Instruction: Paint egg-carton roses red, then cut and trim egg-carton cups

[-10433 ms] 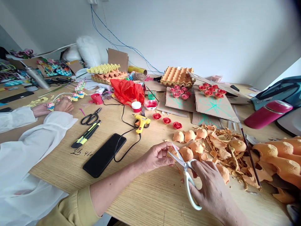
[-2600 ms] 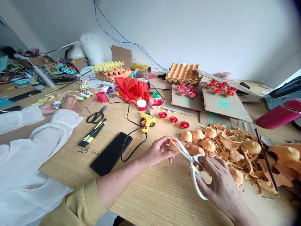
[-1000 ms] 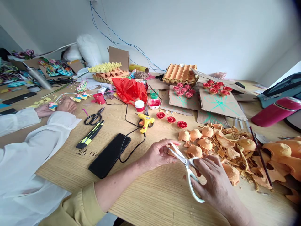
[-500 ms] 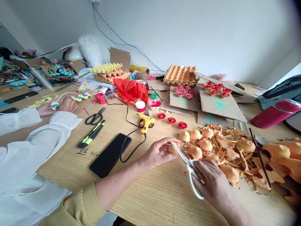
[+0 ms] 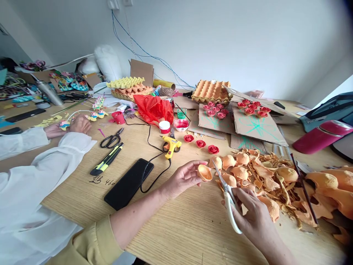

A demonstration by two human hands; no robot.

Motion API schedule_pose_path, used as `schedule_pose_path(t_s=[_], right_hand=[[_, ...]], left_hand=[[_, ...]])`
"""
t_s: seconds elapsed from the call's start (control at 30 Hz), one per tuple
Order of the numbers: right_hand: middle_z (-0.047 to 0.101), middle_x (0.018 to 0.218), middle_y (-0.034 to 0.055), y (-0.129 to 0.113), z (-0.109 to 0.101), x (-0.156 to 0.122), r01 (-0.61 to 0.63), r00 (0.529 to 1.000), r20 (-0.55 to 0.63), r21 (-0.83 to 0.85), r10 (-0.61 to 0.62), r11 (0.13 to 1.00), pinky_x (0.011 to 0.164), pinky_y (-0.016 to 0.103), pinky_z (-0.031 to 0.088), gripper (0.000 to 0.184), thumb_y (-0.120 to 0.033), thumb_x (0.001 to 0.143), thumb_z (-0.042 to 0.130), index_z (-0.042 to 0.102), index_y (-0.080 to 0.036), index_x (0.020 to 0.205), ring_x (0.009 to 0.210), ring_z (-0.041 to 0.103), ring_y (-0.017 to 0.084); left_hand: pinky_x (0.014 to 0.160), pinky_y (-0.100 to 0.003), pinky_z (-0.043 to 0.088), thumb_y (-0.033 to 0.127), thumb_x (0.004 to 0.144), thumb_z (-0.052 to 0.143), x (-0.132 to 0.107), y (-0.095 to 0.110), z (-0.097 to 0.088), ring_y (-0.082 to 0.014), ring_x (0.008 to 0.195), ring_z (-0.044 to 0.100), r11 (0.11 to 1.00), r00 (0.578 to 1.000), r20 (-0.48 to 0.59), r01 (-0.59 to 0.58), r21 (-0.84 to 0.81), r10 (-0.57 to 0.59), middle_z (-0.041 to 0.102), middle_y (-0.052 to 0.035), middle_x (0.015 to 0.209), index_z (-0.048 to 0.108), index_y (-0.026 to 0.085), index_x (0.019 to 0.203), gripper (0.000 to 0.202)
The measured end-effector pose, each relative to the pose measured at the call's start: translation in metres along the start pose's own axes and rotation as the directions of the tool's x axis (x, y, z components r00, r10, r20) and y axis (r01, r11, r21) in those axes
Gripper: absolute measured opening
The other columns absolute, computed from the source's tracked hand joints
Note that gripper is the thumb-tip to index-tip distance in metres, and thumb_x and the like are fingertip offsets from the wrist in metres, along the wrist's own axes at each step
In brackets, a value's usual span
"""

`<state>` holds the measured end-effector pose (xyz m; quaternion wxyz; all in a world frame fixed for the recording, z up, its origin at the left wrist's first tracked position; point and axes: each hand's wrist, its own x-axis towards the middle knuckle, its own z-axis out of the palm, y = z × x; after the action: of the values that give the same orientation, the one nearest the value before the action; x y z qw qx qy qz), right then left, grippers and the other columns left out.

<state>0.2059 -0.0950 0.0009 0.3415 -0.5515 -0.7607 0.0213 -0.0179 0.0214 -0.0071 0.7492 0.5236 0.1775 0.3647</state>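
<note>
Between the thumb and fingers of my left hand (image 5: 185,178) is an orange egg-carton cup (image 5: 204,173), its hollow side facing me. My right hand (image 5: 252,213) grips white-handled scissors (image 5: 226,191), blades pointing up and left, just right of the cup and apart from it. Several cut egg-carton cups (image 5: 228,162) lie dome up beyond the scissors, beside a heap of orange carton scraps (image 5: 271,180). Three red paper-pulp roses (image 5: 200,143) sit in a row behind my left hand.
A yellow glue gun (image 5: 171,145) with its cord, a black phone (image 5: 128,184), a utility knife (image 5: 107,159) and black scissors (image 5: 111,140) lie to the left. More red roses stand on cardboard (image 5: 257,127). A co-worker's hands (image 5: 79,125) are at far left; a red bottle (image 5: 321,137) lies right.
The scissors have come away from the cup's rim, moving slightly right and down. My left hand has tipped the cup so its hollow now shows.
</note>
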Motion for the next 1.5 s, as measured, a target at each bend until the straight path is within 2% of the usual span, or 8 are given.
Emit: schedule_pose_path(t_s=[0.3, 0.6, 0.7, 0.87, 0.97, 1.17, 1.37, 1.5], right_hand=[[0.050, 0.063, -0.0035, -0.0032, 0.0009, -0.0003, -0.004, 1.000, -0.023, 0.029, 0.005, 1.000, 0.061, 0.026, 0.043, 0.030, -0.034, 0.099, 0.059, 0.044, -0.024, 0.075, 0.062, 0.048, 0.014], [0.056, 0.067, -0.0038, -0.0047, -0.0008, -0.0009, 0.025, 0.999, -0.036, 0.016, -0.024, 1.000, 0.065, 0.029, 0.045, 0.018, -0.031, 0.097, 0.060, 0.052, -0.023, 0.084, 0.061, 0.050, 0.014], [0.057, 0.068, -0.0037, -0.0029, -0.0012, -0.0022, 0.017, 0.998, -0.059, 0.006, -0.016, 1.000, 0.065, 0.030, 0.045, 0.013, -0.032, 0.097, 0.060, 0.054, -0.023, 0.089, 0.060, 0.050, 0.014], [0.060, 0.071, -0.0019, -0.0011, -0.0013, -0.0020, 0.005, 0.998, -0.063, 0.005, -0.004, 1.000, 0.066, 0.031, 0.047, 0.011, -0.031, 0.098, 0.059, 0.055, -0.024, 0.091, 0.064, 0.054, 0.015], [0.060, 0.072, -0.0023, -0.0009, -0.0013, -0.0010, 0.021, 0.997, -0.070, -0.008, -0.022, 1.000, 0.067, 0.031, 0.047, 0.010, -0.030, 0.098, 0.059, 0.054, -0.024, 0.092, 0.064, 0.054, 0.015], [0.060, 0.073, -0.0018, -0.0004, -0.0015, -0.0016, 0.020, 0.997, -0.069, -0.016, -0.021, 1.000, 0.067, 0.031, 0.047, 0.009, -0.030, 0.098, 0.059, 0.054, -0.024, 0.092, 0.065, 0.054, 0.016], [0.055, 0.070, -0.0031, -0.0009, -0.0013, -0.0009, 0.029, 0.998, -0.059, -0.022, -0.030, 0.999, 0.067, 0.031, 0.044, 0.016, -0.031, 0.098, 0.058, 0.049, -0.025, 0.087, 0.064, 0.051, 0.016], [0.052, 0.072, -0.0028, -0.0012, -0.0014, 0.0007, 0.043, 0.999, -0.016, -0.033, -0.044, 0.999, 0.070, 0.033, 0.043, 0.018, -0.032, 0.098, 0.058, 0.047, -0.024, 0.085, 0.065, 0.049, 0.016]], left_hand=[[0.075, -0.026, 0.050, 0.028, 0.088, 0.077, -0.0017, 0.0019, -0.0002, -0.0172, 0.097, 0.068, 0.998, 0.998, 0.069, 0.016, -0.053, -0.012, 0.065, -0.0065, 0.121, 0.060, 0.028, 0.130, 0.046], [0.076, -0.026, 0.050, 0.026, 0.082, 0.083, -0.0026, 0.0020, -0.0019, -0.0199, 0.105, 0.064, 0.998, 0.996, 0.079, 0.038, -0.053, -0.033, 0.060, -0.0049, 0.119, 0.057, 0.027, 0.123, 0.048], [0.081, -0.026, 0.050, 0.025, 0.081, 0.084, -0.0031, 0.0032, -0.0012, -0.0183, 0.106, 0.062, 0.999, 0.998, 0.064, 0.028, -0.037, -0.025, 0.060, -0.0040, 0.121, 0.059, 0.028, 0.123, 0.049], [0.098, -0.032, 0.047, 0.025, 0.081, 0.084, -0.0035, 0.0042, -0.0015, -0.0226, 0.125, 0.057, 0.999, 0.999, 0.040, 0.031, 0.042, -0.033, 0.057, -0.0067, 0.142, 0.060, 0.032, 0.134, 0.059], [0.102, -0.034, 0.046, 0.025, 0.082, 0.083, -0.0020, 0.0021, -0.0035, -0.0233, 0.128, 0.056, 0.996, 0.998, 0.055, 0.030, 0.082, -0.035, 0.060, -0.0073, 0.140, 0.061, 0.030, 0.135, 0.058], [0.092, -0.032, 0.049, 0.027, 0.080, 0.085, -0.0011, 0.0043, -0.0049, -0.0201, 0.107, 0.067, 0.996, 0.994, 0.066, 0.081, 0.022, -0.082, 0.068, -0.0061, 0.119, 0.062, 0.026, 0.132, 0.057], [0.078, -0.028, 0.050, 0.034, 0.083, 0.083, -0.0020, 0.0092, -0.0040, -0.0148, 0.084, 0.068, 0.971, 0.985, 0.104, 0.153, -0.182, -0.135, 0.069, -0.0050, 0.099, 0.064, 0.021, 0.133, 0.055], [0.074, -0.027, 0.051, 0.037, 0.081, 0.084, -0.0007, 0.0073, -0.0067, -0.0140, 0.079, 0.067, 0.936, 0.975, 0.151, 0.200, -0.290, -0.162, 0.071, -0.0080, 0.101, 0.064, 0.019, 0.132, 0.057]])
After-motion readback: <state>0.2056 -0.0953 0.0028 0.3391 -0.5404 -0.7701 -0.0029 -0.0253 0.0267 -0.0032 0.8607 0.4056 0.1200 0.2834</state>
